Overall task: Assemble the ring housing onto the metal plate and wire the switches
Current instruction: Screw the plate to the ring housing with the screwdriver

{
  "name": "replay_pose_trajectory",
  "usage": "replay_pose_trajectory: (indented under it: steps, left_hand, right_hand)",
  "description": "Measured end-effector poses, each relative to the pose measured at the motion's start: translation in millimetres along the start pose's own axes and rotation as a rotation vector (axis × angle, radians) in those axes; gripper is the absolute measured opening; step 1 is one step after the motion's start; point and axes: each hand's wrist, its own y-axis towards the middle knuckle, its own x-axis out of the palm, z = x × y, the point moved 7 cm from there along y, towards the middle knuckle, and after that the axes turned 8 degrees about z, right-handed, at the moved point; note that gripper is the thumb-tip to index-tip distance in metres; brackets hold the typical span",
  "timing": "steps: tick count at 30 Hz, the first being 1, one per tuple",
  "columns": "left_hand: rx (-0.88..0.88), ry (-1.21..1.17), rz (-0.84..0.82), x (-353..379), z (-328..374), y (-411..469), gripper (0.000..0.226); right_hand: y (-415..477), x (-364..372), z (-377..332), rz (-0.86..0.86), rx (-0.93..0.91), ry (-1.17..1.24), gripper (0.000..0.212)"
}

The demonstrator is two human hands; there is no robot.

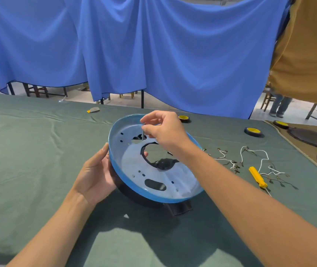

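A round metal plate (134, 162) with a blue rim, a large middle opening and several small holes sits tilted on a black ring housing (178, 208) on the green cloth. My left hand (94, 174) grips the plate's left rim and the housing under it. My right hand (161, 128) hovers over the plate's far side, fingertips pinched on a thin dark screw (143, 134) standing upright above a hole. White wires with metal terminals (250, 160) lie on the cloth to the right.
A yellow-handled tool (257, 177) lies right of the plate by the wires. Three yellow-cored tape rolls (253, 131) sit along the far right. More dark housings (313, 137) rest on a brown cloth at right. Blue curtain hangs behind the table.
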Motion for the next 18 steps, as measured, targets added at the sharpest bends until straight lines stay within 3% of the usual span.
replay_pose_trajectory:
  steps: [4,7,11,15,18]
  left_hand:
    - [-0.007,0.063,0.154,-32.1,6.2,2.4,0.07]
    - [-0.137,0.133,0.231,-44.4,10.4,5.8,0.072]
    - [-0.326,0.395,0.24,-55.8,17.6,13.3,0.078]
    - [-0.385,0.602,0.262,-60.6,26.3,26.0,0.065]
    - [-0.399,0.629,0.281,-65.0,27.0,37.3,0.049]
  right_hand:
    - [-2.7,19.0,13.7,-0.07,0.013,-0.067,0.014]
    - [-5.6,29.0,21.5,-0.125,0.007,-0.104,0.014]
    - [-9.3,41.2,24.9,-0.2,-0.023,-0.186,0.013]
    - [-6.0,46.6,18.5,-0.245,-0.079,-0.241,0.014]
    - [2.8,45.0,10.8,-0.236,-0.136,-0.279,0.014]
